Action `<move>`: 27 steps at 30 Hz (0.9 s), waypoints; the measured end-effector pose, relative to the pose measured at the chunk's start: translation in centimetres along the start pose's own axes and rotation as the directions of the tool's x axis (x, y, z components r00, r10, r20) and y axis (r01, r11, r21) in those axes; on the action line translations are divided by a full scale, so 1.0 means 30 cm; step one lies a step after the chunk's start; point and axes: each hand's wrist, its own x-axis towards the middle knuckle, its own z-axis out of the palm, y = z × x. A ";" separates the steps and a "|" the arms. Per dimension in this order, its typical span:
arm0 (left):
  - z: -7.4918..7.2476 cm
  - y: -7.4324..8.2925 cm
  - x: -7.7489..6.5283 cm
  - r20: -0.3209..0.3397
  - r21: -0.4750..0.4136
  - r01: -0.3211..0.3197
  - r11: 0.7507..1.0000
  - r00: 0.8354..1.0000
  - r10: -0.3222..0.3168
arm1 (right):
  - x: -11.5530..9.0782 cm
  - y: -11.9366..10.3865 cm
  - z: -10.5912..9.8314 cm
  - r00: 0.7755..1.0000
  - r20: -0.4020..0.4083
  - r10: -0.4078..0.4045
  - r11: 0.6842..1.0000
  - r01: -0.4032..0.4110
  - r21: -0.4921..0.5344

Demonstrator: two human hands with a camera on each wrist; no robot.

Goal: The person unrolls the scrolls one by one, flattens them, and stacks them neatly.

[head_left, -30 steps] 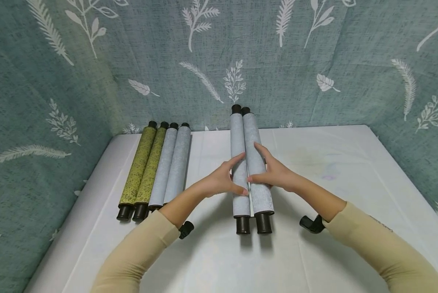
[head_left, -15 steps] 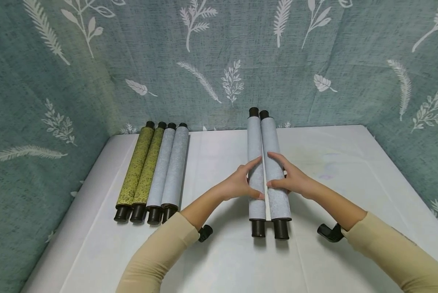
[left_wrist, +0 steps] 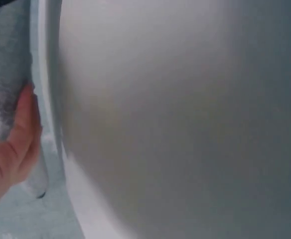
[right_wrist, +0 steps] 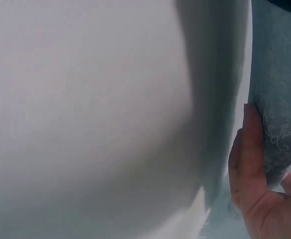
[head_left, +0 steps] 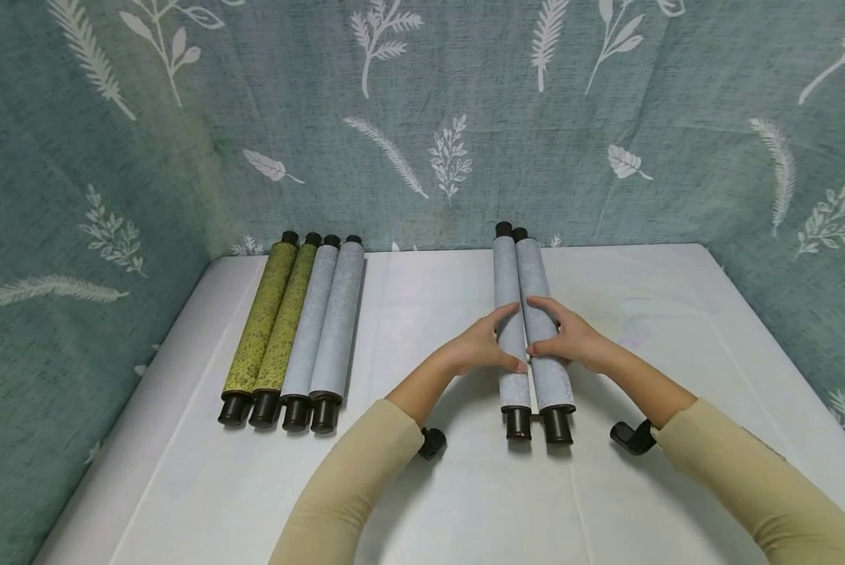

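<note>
Right of the table's middle, a pale blue-grey scroll lies as two side-by-side rolls with black knobs at both ends. My left hand (head_left: 486, 343) grips the left roll (head_left: 510, 337), its thumb over the top and its fingers along the outer side. The right roll (head_left: 544, 365) is gripped by my right hand (head_left: 570, 337) in the same way. Part of the left roll (left_wrist: 8, 64) and its floral pattern show beside the fingers in the left wrist view. In the right wrist view, straight fingers (right_wrist: 252, 149) lie along the patterned right roll (right_wrist: 280, 94).
At the left of the white table (head_left: 422, 290), two yellow-green rolls (head_left: 263, 322) and two pale blue-grey rolls (head_left: 340, 322) lie in a row. A green leaf-patterned cloth (head_left: 422, 118) hangs behind the table and at both sides. Black camera mounts (head_left: 634, 437) sit at my wrists.
Both hands have carried the scroll rolls to the right. In the last half second the rolls have come down closer to the table. The row at the left stays in place.
</note>
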 end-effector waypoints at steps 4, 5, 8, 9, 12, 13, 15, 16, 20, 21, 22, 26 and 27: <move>0.014 0.003 0.031 -0.003 0.041 0.038 0.998 0.999 -0.038 | 0.015 0.017 -0.011 1.000 -0.006 0.025 0.999 -0.025 -0.031; 0.016 0.003 0.035 -0.007 0.048 0.047 0.998 0.999 -0.047 | 0.021 0.020 -0.013 1.000 -0.002 0.029 0.999 -0.029 -0.031; 0.024 0.005 0.047 -0.024 0.069 0.080 0.994 0.997 -0.078 | 0.039 0.029 -0.019 1.000 0.012 0.027 0.999 -0.026 -0.020; 0.026 0.007 0.049 -0.031 0.074 0.090 0.993 0.996 -0.088 | 0.045 0.033 -0.022 1.000 0.011 0.024 1.000 -0.024 -0.018; 0.033 0.014 0.057 -0.054 0.093 0.123 0.988 0.991 -0.119 | 0.056 0.043 -0.027 1.000 -0.002 0.006 1.000 -0.006 -0.021; 0.035 0.016 0.059 -0.059 0.098 0.132 0.986 0.990 -0.126 | 0.058 0.045 -0.027 1.000 -0.012 -0.003 1.000 0.002 -0.029; 0.039 0.020 0.063 -0.062 0.110 0.140 0.984 0.989 -0.134 | 0.057 0.048 -0.026 0.999 -0.033 -0.009 0.997 0.006 -0.071; 0.040 0.023 0.063 -0.065 0.116 0.143 0.983 0.989 -0.136 | 0.056 0.047 -0.024 0.999 -0.046 -0.008 0.995 0.003 -0.104; 0.043 0.027 0.064 -0.096 0.153 0.158 0.976 0.985 -0.145 | 0.048 0.036 -0.018 0.993 -0.114 0.009 0.971 -0.036 -0.235; 0.042 0.028 0.063 -0.106 0.158 0.165 0.973 0.983 -0.150 | 0.044 0.032 -0.017 0.991 -0.132 0.015 0.965 -0.049 -0.259; 0.041 0.027 0.063 -0.116 0.164 0.173 0.971 0.981 -0.155 | 0.041 0.028 -0.018 0.990 -0.142 0.018 0.962 -0.056 -0.269; 0.031 0.024 0.055 -0.115 0.156 0.197 0.968 0.977 -0.181 | 0.024 0.021 -0.030 0.989 -0.148 0.030 0.956 -0.072 -0.283; 0.028 0.023 0.053 -0.112 0.151 0.201 0.968 0.976 -0.185 | 0.020 0.021 -0.035 0.989 -0.140 0.037 0.955 -0.076 -0.285</move>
